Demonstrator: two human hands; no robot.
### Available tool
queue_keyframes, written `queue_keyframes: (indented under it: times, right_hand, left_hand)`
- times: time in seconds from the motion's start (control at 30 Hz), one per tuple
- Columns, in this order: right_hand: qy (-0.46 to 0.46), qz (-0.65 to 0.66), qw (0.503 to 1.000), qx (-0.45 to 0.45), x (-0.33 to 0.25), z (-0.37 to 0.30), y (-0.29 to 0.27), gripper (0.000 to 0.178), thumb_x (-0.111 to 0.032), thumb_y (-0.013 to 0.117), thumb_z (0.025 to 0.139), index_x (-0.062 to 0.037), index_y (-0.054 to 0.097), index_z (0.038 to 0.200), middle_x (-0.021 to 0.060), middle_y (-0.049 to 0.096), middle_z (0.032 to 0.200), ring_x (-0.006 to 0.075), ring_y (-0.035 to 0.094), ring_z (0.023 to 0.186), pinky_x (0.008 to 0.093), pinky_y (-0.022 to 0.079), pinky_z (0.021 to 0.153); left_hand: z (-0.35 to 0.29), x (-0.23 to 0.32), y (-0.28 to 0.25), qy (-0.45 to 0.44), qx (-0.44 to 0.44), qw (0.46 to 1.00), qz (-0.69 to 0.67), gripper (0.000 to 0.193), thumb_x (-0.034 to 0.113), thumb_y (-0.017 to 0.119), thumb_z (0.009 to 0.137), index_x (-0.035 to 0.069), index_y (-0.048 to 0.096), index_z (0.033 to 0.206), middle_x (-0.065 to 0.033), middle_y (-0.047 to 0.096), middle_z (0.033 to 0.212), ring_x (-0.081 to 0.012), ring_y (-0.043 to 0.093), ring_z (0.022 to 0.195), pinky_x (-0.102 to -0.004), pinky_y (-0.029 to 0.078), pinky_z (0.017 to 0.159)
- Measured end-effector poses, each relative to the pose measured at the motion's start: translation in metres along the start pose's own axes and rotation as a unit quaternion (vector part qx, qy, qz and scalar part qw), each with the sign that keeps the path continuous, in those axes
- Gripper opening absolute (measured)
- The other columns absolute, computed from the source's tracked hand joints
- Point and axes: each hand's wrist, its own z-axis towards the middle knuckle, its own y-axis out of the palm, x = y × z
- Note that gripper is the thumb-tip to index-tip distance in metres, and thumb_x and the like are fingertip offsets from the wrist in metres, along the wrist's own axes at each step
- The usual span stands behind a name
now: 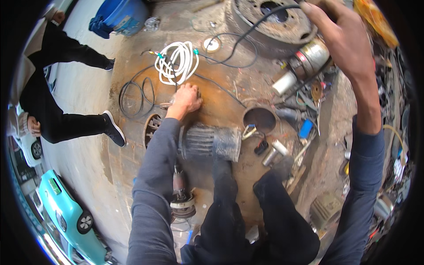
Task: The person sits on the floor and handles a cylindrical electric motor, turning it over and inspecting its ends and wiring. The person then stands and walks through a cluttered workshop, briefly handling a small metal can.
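High on the right, my right hand is closed with its thumb against a thick black cable, which loops away to the left. My left hand reaches low over the ground with curled fingers; what they grip is hidden. Just beyond it lies a coil of white cable with green ties. Close to my left wrist, a ribbed grey motor housing lies on its side by my foot. A motor rotor rests on the ground beside my left forearm.
A wheel rim sits at the far right, near a cylindrical power tool. A metal ring and a hammer lie right of the housing. Far left are a blue bucket, a person and a turquoise car.
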Motion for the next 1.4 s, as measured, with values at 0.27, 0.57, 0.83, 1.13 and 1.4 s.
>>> queue_keyframes:
  times: [0.27,0.57,0.83,1.13,1.4]
  right_hand:
    - [0.008,0.095,0.983,-0.158,-0.011,-0.038,-0.039,0.036,-0.030,0.068,0.096,0.0046,0.076,0.102,0.0221,0.074,0.088,0.0283,0.073,0.080,0.0409,0.056,0.073]
    - [0.030,0.149,0.983,0.105,-0.033,-0.099,-0.090,0.031,-0.023,0.061,0.092,0.0065,0.071,0.095,0.0304,0.072,0.081,0.0446,0.075,0.085,0.0531,0.058,0.081]
    - [0.468,0.445,0.753,-0.128,-0.011,-0.256,-0.165,0.069,-0.056,0.056,0.103,0.0103,0.066,0.120,0.0191,0.076,0.094,0.0173,0.067,0.066,0.0299,0.053,0.056]
    - [0.399,0.794,0.449,0.089,0.020,-0.300,-0.206,0.034,-0.025,0.059,0.099,0.0027,0.064,0.117,0.0175,0.075,0.113,0.0293,0.073,0.099,0.0414,0.060,0.086]
    - [0.301,0.612,0.722,0.115,-0.020,-0.317,-0.264,0.021,-0.018,0.066,0.103,-0.0045,0.063,0.118,0.0121,0.074,0.112,0.0224,0.075,0.093,0.0334,0.059,0.078]
  left_hand:
    - [-0.110,0.189,-0.113,0.142,0.046,0.893,-0.425,0.064,0.024,0.076,0.093,0.001,0.050,0.147,-0.0202,0.071,0.123,-0.0249,0.073,0.099,-0.0407,0.059,0.089]
    - [-0.145,0.288,-0.184,0.214,0.091,0.821,-0.521,0.028,0.016,0.059,0.102,-0.007,0.066,0.116,-0.0181,0.072,0.101,-0.0239,0.070,0.085,-0.0384,0.057,0.076]
    - [-0.206,0.295,-0.229,0.232,-0.125,0.266,-0.927,0.032,0.031,0.043,0.114,0.007,0.063,0.107,-0.0034,0.058,0.082,-0.0191,0.051,0.076,-0.0352,0.043,0.073]
    - [-0.273,0.339,-0.169,0.192,-0.215,0.177,-0.941,0.031,0.028,0.046,0.111,0.004,0.064,0.102,0.0048,0.047,0.065,-0.0131,0.034,0.053,-0.0300,0.031,0.057]
    - [-0.262,0.334,-0.128,0.176,-0.240,0.199,-0.934,0.028,0.029,0.047,0.112,0.006,0.063,0.112,-0.0035,0.065,0.089,-0.0173,0.053,0.071,-0.0334,0.043,0.067]
